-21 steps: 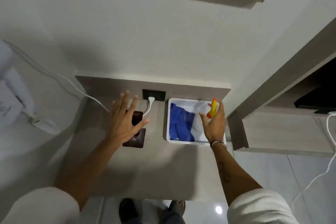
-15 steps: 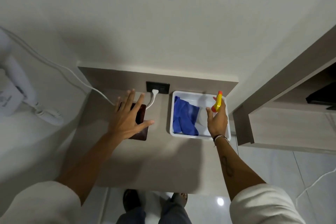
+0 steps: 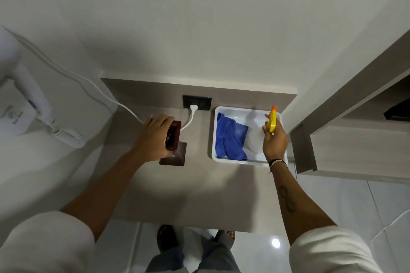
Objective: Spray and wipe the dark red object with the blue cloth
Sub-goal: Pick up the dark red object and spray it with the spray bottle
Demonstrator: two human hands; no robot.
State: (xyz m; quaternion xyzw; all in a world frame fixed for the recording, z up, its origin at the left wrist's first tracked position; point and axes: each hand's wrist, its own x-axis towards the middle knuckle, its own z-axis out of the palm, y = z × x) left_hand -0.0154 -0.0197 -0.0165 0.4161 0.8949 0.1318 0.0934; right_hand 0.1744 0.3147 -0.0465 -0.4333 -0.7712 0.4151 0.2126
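Note:
My left hand (image 3: 155, 137) is closed around a dark red object (image 3: 173, 135), a narrow upright piece, above a dark red square base (image 3: 175, 157) that lies on the grey counter (image 3: 177, 188). A blue cloth (image 3: 229, 139) lies crumpled in the left half of a white tray (image 3: 235, 163). My right hand (image 3: 275, 142) grips a spray bottle with a yellow and orange head (image 3: 272, 121) and a pale body (image 3: 255, 141), over the tray's right side.
A black wall socket (image 3: 197, 102) with a white plug and cord (image 3: 190, 115) sits behind the dark red object. A white hair dryer (image 3: 28, 104) hangs at the left. A wooden shelf unit (image 3: 355, 131) stands at the right. My feet show below the counter edge.
My left hand went from spread open over the dark red object to closed around it. My right hand closed on the spray bottle in the tray.

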